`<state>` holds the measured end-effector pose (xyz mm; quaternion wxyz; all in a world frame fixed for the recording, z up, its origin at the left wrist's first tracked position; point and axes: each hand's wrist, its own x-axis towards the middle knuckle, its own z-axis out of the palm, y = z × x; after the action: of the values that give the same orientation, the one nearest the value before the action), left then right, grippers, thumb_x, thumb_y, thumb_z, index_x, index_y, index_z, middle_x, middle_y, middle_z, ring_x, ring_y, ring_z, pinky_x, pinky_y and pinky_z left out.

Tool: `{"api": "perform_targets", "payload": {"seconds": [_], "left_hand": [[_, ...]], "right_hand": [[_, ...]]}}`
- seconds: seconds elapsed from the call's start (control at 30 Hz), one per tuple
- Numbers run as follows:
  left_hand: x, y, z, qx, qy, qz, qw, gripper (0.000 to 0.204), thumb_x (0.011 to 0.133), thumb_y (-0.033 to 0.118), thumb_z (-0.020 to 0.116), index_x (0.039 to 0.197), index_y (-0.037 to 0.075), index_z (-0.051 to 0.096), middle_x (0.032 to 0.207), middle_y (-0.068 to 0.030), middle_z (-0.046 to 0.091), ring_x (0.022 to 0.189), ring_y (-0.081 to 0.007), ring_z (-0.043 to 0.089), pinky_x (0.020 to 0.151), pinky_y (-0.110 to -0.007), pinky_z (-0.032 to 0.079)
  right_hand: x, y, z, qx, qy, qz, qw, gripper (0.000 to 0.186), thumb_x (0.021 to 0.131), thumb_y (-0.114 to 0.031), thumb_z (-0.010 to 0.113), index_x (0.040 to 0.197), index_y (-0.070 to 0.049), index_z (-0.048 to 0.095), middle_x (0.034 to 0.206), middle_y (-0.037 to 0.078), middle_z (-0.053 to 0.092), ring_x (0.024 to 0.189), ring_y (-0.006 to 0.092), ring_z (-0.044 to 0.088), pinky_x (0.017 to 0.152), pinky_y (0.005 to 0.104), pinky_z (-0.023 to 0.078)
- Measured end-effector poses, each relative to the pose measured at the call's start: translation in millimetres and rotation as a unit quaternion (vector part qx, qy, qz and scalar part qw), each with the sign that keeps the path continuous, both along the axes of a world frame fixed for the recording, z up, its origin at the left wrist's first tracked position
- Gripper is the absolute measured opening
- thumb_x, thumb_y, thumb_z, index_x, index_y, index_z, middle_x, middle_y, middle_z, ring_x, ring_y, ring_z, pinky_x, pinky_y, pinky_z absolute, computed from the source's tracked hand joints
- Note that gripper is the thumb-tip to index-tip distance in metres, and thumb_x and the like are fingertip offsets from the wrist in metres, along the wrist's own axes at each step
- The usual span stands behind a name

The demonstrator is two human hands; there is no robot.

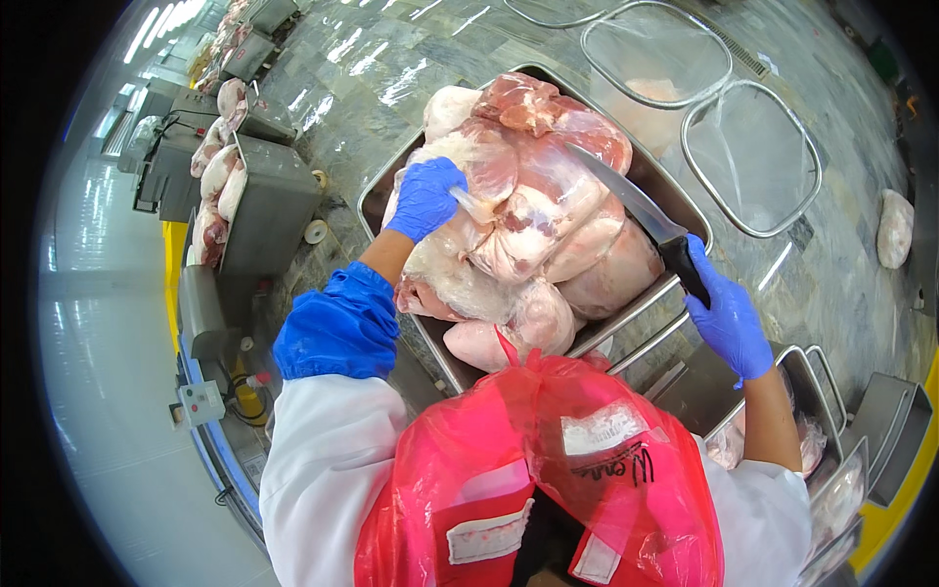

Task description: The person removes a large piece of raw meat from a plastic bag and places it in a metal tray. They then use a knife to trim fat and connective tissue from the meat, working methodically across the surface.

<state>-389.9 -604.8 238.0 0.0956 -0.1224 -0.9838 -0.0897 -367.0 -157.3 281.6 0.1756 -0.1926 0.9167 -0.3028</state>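
Note:
A steel bin point(700, 227) is heaped with large cuts of raw meat point(548, 230), some pale with skin and some dark red. My left hand point(427, 199), in a blue glove, is closed on translucent film point(474, 203) pulled up from the meat. I cannot tell for certain whether the film is plastic. In my blue-gloved right hand point(729, 323) is a knife point(636, 201) with a black handle. Its curved blade points to the far left, across the right side of the pile.
Wire hoops with clear bags point(751, 161) stand beyond the bin to the right. A wrapped cut point(894, 230) lies on the floor at far right. Steel bins of meat point(274, 201) stand at left, and another bin point(812, 391) is near my right forearm.

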Motion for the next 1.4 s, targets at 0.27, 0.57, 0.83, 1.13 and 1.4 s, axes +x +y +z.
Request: {"api": "perform_targets", "payload": {"seconds": [0.27, 0.57, 0.83, 1.13, 1.4], "left_hand": [[-29.6, -26.8, -2.5, 0.177, -0.071, 0.035, 0.981, 0.048, 0.061, 0.013, 0.061, 0.108, 0.017, 0.057, 0.122, -0.0109, 0.047, 0.117, -0.0281, 0.04, 0.098, -0.041, 0.031], [-53.8, -54.0, -23.3, 0.162, -0.164, 0.23, 0.946, 0.048, 0.08, 0.035, 0.054, 0.125, 0.02, 0.047, 0.128, -0.0181, 0.044, 0.122, -0.0329, 0.038, 0.101, -0.039, 0.029], [-51.9, -55.8, -38.1, 0.305, -0.184, 0.152, 0.922, 0.05, 0.082, 0.036, 0.053, 0.128, 0.017, 0.043, 0.125, -0.0221, 0.045, 0.117, -0.0333, 0.044, 0.098, -0.037, 0.034], [-52.6, -51.1, -37.3, 0.315, -0.191, 0.202, 0.908, 0.05, 0.08, 0.036, 0.057, 0.126, 0.021, 0.045, 0.117, -0.0225, 0.052, 0.108, -0.0335, 0.052, 0.091, -0.038, 0.041], [-50.7, -55.4, -45.8, 0.322, -0.193, 0.209, 0.903, 0.051, 0.079, 0.035, 0.058, 0.126, 0.019, 0.045, 0.119, -0.0214, 0.052, 0.11, -0.0345, 0.051, 0.092, -0.038, 0.04]], "right_hand": [[-0.9, -3.7, 20.8, 0.029, -0.057, 0.023, 0.998, 0.072, 0.07, -0.011, 0.06, 0.136, -0.021, 0.033, 0.087, 0.026, 0.058, 0.079, 0.0419, 0.056, 0.071, 0.0456, 0.044], [-29.0, -14.4, 62.9, 0.009, 0.004, 0.094, 0.996, 0.059, 0.069, -0.009, 0.058, 0.126, -0.02, 0.047, 0.087, 0.022, 0.058, 0.075, 0.0397, 0.056, 0.067, 0.0421, 0.045], [-55.5, -45.7, 108.2, 0.095, 0.034, 0.17, 0.98, 0.056, 0.069, -0.007, 0.056, 0.124, -0.015, 0.049, 0.088, 0.023, 0.057, 0.076, 0.0401, 0.055, 0.066, 0.0433, 0.045], [-99.2, -81.7, 148.2, 0.156, 0.011, 0.232, 0.96, 0.055, 0.067, -0.013, 0.059, 0.121, -0.013, 0.051, 0.084, 0.024, 0.057, 0.072, 0.039, 0.056, 0.064, 0.0401, 0.045], [-120.6, -33.0, 50.4, 0.039, -0.085, 0.2, 0.975, 0.062, 0.07, -0.009, 0.065, 0.128, -0.018, 0.046, 0.101, 0.018, 0.06, 0.085, 0.0167, 0.062, 0.076, 0.0306, 0.047]]}}
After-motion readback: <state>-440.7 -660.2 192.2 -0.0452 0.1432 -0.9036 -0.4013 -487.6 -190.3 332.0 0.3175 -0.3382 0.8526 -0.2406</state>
